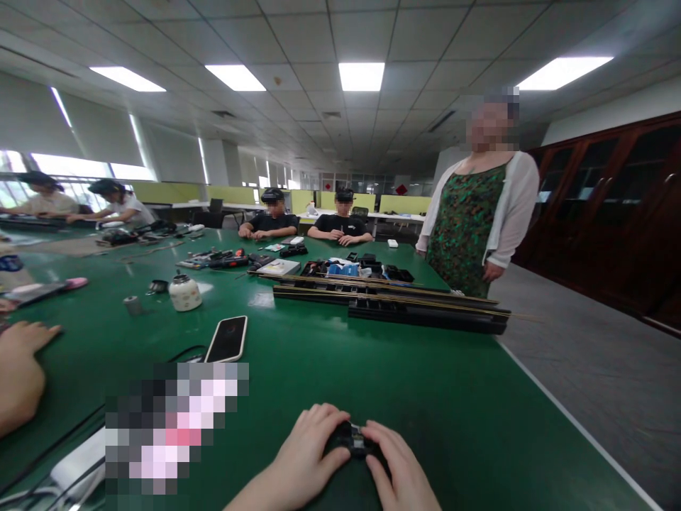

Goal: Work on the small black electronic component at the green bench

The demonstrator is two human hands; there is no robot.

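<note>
Both my hands meet at the bottom middle of the head view, over the green table. My left hand and my right hand curl around a small black device with a grey middle part, fingers closed on its two ends. The device rests on or just above the table top. What it is cannot be made out.
A black phone lies ahead to the left, a white jar beyond it. Long black rails cross the table's middle. Another person's hand rests at left. A person stands at the right edge; others sit farther back.
</note>
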